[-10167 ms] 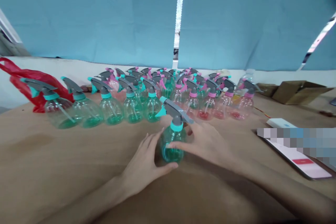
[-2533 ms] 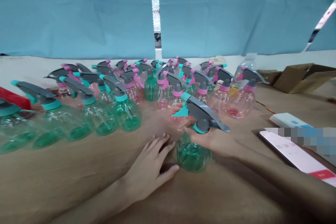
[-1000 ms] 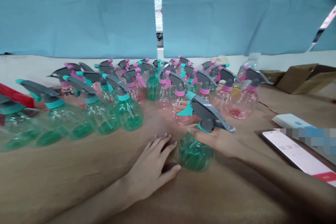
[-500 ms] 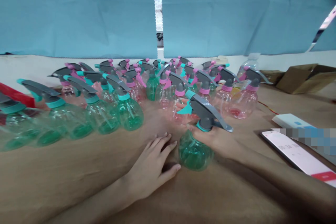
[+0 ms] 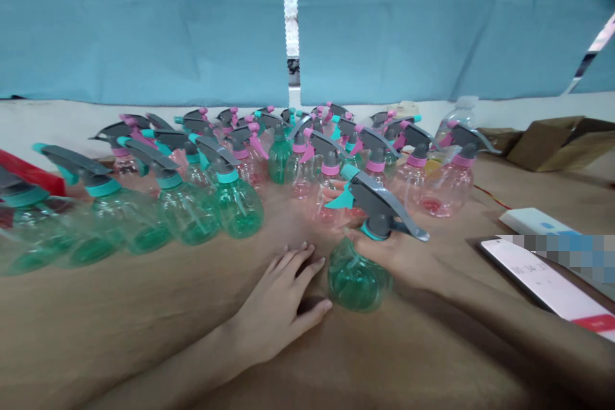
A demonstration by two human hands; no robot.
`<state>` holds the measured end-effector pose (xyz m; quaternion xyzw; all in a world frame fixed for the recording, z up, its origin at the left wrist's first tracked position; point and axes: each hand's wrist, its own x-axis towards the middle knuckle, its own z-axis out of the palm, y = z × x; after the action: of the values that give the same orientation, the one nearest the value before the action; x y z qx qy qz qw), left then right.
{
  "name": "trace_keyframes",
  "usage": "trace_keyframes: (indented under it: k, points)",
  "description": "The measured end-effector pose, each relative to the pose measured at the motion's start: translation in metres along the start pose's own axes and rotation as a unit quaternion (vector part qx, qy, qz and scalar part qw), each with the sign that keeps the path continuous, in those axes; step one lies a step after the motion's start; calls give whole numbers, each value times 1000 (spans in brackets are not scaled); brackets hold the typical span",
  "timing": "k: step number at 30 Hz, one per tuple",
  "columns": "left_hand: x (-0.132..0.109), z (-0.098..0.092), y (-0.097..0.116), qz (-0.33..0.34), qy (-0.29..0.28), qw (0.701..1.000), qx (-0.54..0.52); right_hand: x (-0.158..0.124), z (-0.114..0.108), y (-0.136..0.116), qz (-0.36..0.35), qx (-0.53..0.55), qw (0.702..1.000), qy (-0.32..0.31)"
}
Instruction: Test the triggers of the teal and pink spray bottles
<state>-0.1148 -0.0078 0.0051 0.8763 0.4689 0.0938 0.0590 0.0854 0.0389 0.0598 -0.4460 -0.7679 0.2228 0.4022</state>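
My right hand (image 5: pixel 401 255) is closed around the neck of a green spray bottle (image 5: pixel 358 282), just under its teal collar. The bottle stands close to upright on the brown table (image 5: pixel 158 339), with its grey trigger head and teal nozzle pointing left. Behind the bottle, some of the right hand's fingers show in part. To the left, my left hand (image 5: pixel 283 307) rests on the table, fingers spread, holding nothing and a little apart from the bottle. A row of green spray bottles (image 5: pixel 240 208) stands further left, and pink spray bottles (image 5: pixel 331 198) stand just beyond my right hand.
More pink and green spray bottles crowd the back, before a blue curtain (image 5: pixel 144 25). On the right lie a phone (image 5: pixel 533 275) and a white box (image 5: pixel 538 221). A brown cardboard box (image 5: pixel 552 141) stands at the back right, near a clear bottle (image 5: pixel 461 116). Something red (image 5: pixel 31 173) is at far left.
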Motion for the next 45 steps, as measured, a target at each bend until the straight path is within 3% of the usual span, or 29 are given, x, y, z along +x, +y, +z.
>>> trace_keyframes:
  k: [22,32,39,45]
  points:
    - [0,1,0,1,-1,1000,-4,0,0,1,0,41,999,-18]
    - [-1,1,-1,-2,-3,1000,-9,3,-6,-5,26,191,978,-76]
    - [-2,2,-1,-1,8,1000,-14,2,-15,-18,26,183,980,-71]
    - [-1,0,0,-2,0,1000,-12,1,-13,-11,44,189,976,-95]
